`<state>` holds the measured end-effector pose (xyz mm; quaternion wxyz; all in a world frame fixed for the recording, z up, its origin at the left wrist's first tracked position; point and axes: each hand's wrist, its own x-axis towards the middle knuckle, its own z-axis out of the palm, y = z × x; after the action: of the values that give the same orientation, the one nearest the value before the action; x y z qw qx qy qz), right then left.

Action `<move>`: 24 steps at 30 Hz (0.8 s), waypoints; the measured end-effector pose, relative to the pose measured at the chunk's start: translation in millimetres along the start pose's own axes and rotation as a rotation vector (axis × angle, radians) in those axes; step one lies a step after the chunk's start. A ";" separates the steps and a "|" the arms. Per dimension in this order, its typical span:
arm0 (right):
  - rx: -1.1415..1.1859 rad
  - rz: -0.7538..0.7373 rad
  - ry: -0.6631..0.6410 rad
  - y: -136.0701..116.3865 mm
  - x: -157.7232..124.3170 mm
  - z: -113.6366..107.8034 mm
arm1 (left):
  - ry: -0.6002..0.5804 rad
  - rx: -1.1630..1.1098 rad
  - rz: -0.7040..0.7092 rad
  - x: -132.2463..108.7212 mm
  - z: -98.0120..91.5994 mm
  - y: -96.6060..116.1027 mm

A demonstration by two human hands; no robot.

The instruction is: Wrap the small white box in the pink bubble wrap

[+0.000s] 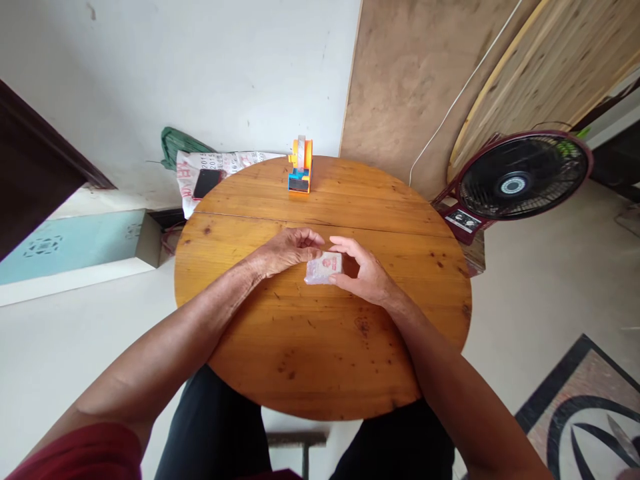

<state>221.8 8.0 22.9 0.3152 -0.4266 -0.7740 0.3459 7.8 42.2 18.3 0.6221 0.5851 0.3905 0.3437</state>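
A small pale box (324, 268) with a red print and a clear, crinkled wrap at its left end is at the middle of the round wooden table (300, 333). My left hand (290, 252) comes in from the left, its thumb at the box's upper left corner and its fingers curved behind. My right hand (365, 270) is at the right end of the box, its thumb against the lower right edge and its fingers spread apart above.
An orange and blue tape dispenser (300, 167) stands at the table's far edge. Behind the table's left edge lie a printed white sack (240, 160) and a dark phone (207, 183). A fan (515, 183) stands beyond the right edge.
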 end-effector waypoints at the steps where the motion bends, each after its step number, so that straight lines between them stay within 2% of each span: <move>1: 0.004 0.001 0.000 -0.5 0.4 0.0 | -0.002 0.004 -0.003 -0.3 -0.4 -0.1; 13: 0.080 0.023 -0.011 -2.1 -0.1 -4.9 | -0.020 -0.016 0.011 -4.3 3.6 3.6; 20: -0.016 0.004 0.114 0.8 2.6 -1.0 | -0.014 -0.030 0.043 -4.8 6.9 3.6; 24: -0.065 -0.090 0.205 1.8 2.4 1.5 | -0.023 -0.053 0.052 -4.6 9.7 3.9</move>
<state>220.4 10.5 21.1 0.3938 -0.4345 -0.7669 0.2608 14.4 34.0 22.7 0.6326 0.5822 0.3590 0.3631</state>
